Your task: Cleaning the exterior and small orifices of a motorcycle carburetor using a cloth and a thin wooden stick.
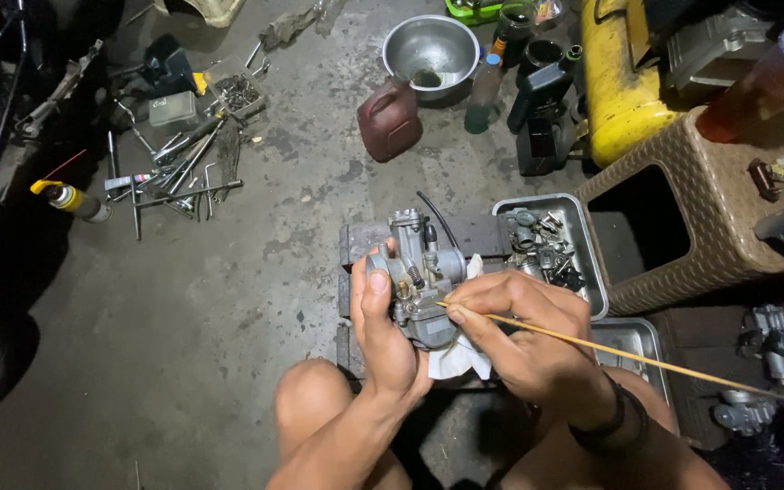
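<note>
Concrete floor (229, 345), stained. Yellow tank (614, 86), upper right. Brown woven stool (682, 227) beside it. Steel bowl (430, 47) at top centre; dark red jug (390, 120) just below it. Metal tray (592, 272) of small parts, right of the hands. Loose tools (179, 172), upper left. Carburetor (419, 277), held above the knees: left hand (383, 331) closed around its side, thumb on the body. Right hand (524, 336) pinching a thin yellow stick (610, 349), tip touching the carburetor. White cloth (460, 358) beneath.

Bare floor (201, 327) left; parts tray (592, 245) and stool (682, 209) crowding right.
</note>
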